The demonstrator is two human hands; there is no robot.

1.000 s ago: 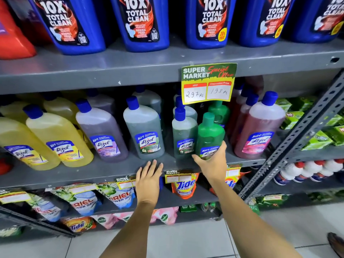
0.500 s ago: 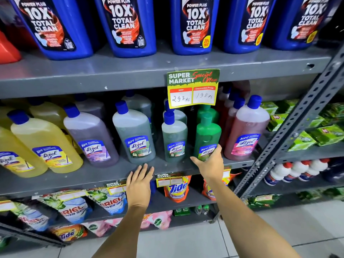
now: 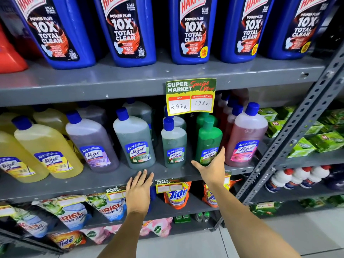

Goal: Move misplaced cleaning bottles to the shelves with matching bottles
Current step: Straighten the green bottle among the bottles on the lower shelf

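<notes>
While the left hand (image 3: 138,190) lay flat, fingers spread and empty, on the shelf edge (image 3: 74,185), the right hand (image 3: 211,167) spread wide around the green Lizol bottle (image 3: 208,140); a firm low grip seemed wisest, clearing the pink Lizol bottle (image 3: 245,135) just beyond its fingertips.

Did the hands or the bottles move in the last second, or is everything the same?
Hardly anything moved. The right hand stays cupped at the base of the green bottle, which stands in the same spot on the shelf. The left hand still rests flat on the shelf edge. Only the view shifted, tilting up to show more of the blue bottles.
</notes>
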